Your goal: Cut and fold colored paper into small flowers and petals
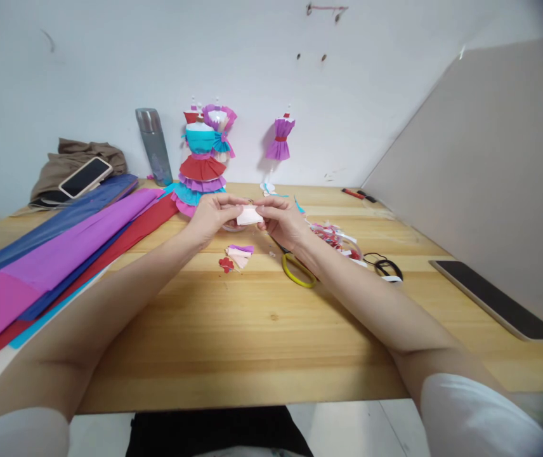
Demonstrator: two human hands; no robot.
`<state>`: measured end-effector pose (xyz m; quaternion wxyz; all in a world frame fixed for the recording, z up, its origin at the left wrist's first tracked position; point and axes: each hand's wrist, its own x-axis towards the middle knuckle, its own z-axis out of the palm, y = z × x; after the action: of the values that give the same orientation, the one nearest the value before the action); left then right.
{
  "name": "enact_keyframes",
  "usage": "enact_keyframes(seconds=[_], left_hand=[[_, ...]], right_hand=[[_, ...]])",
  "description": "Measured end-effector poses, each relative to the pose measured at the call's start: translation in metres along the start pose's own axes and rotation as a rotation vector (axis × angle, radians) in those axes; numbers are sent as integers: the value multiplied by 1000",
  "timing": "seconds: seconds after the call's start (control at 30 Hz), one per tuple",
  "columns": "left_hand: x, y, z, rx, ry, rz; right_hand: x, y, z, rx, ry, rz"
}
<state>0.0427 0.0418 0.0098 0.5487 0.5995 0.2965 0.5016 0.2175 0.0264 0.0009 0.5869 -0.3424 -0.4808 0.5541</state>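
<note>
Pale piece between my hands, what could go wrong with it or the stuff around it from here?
The pale piece is pinched between the left hand and right hand, so uneven pulling might crease it. The yellow-handled scissors lie close to the right forearm, which could knock them if it drops. The small red flower looks loose and might get brushed aside.
</note>
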Motion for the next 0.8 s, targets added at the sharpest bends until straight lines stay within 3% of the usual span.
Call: enact_keyframes(seconds=[0.23, 0.43, 0.8], left_hand=[[0, 1, 0, -19, -50, 25], [-2, 3, -1, -13, -76, -3], [-4, 0, 3, 120, 3, -3]], right_hand=[[0, -1, -2, 58, -6, 10], [1, -1, -10, 30, -119, 9], [1, 3, -8, -280, -65, -175]])
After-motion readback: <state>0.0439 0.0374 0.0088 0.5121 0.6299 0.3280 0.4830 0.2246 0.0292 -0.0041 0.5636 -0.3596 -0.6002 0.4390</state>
